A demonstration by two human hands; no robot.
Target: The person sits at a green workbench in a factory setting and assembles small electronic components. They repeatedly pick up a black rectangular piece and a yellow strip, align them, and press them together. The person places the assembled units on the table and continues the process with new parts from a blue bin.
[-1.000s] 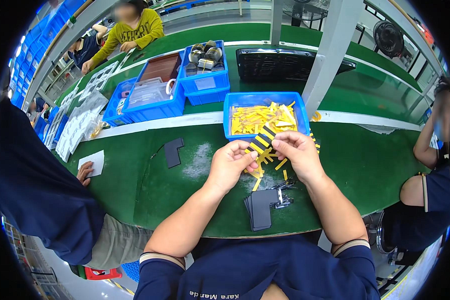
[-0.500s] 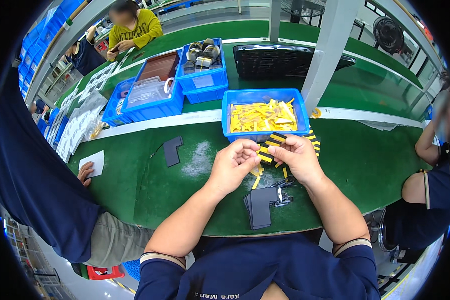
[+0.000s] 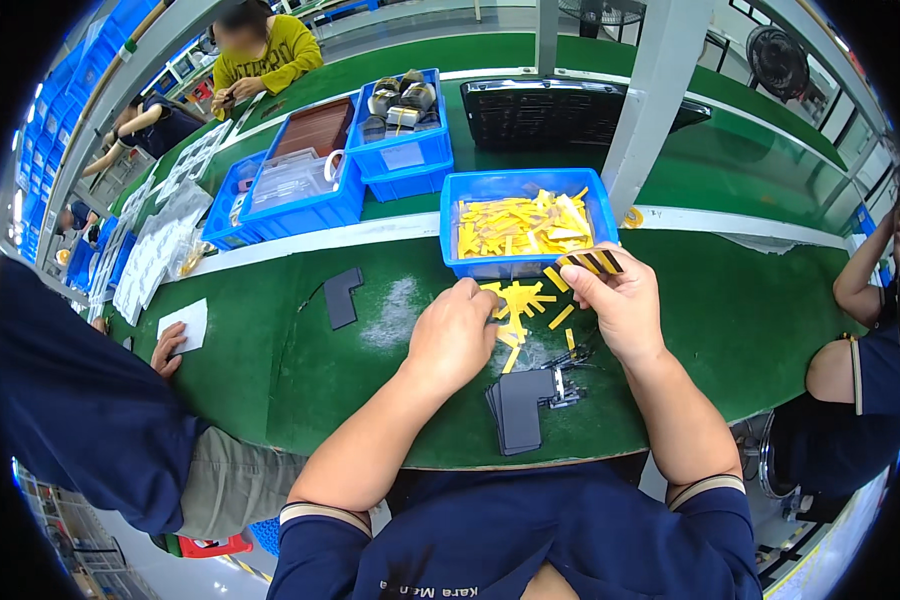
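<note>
Head view: the black-and-yellow striped sheet [image 3: 600,262] is up off the bench, held near the front right corner of the blue bin [image 3: 490,268], tilted, its stripes running across its length. Handling, by judgement: very light, thin and pliable, likely to bend under a firm pinch; the yellow parts may be tacky, though surface feel cannot be read from here. Best hold would be a light pinch at one end or along the lower edge, leaving the far stripes unflexed. Grip, right hand [image 3: 627,300]: thumb laid against the near face, fingers behind, closed together on the sheet with only its thickness between them. Grip, left hand [image 3: 452,330]: apart from the sheet, fingers curled with their tips at the left side of the loose yellow strips [image 3: 518,298] on the green bench [image 3: 730,330]; cannot tell whether a strip is pinched there, as the hand hides its fingertips. These strips look light and narrow, easily scattered; an end pinch should suit them. Stacked dark L-shaped plates [image 3: 520,412] lie nearer the body, touched by neither hand; they look flat and stiffer.
</note>
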